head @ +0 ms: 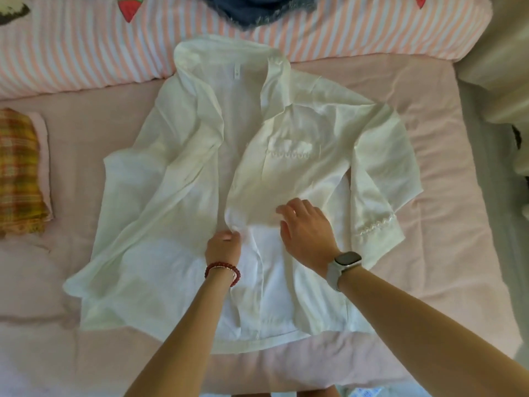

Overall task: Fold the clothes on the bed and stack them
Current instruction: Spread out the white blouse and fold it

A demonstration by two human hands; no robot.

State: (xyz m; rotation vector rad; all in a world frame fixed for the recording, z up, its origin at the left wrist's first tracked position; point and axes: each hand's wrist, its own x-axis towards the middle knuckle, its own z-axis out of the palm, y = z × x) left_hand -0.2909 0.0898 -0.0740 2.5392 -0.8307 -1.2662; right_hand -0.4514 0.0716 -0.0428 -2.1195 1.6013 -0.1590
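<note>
A white short-sleeved shirt (pixel 177 196) lies spread face up on the pink bed (pixel 446 173), collar toward the far side, its front panels open. My left hand (pixel 223 246) pinches the edge of the right front panel near the shirt's middle. My right hand (pixel 306 230) rests on that same panel with fingers spread and relaxed. A folded yellow plaid cloth (pixel 18 170) lies at the left edge of the bed.
A pink-and-white striped pillow (pixel 80 53) with watermelon prints runs along the far side. A dark blue fuzzy garment (pixel 257 8) lies on it at the top. The bed's right edge drops off beside pale fabric (pixel 503 67).
</note>
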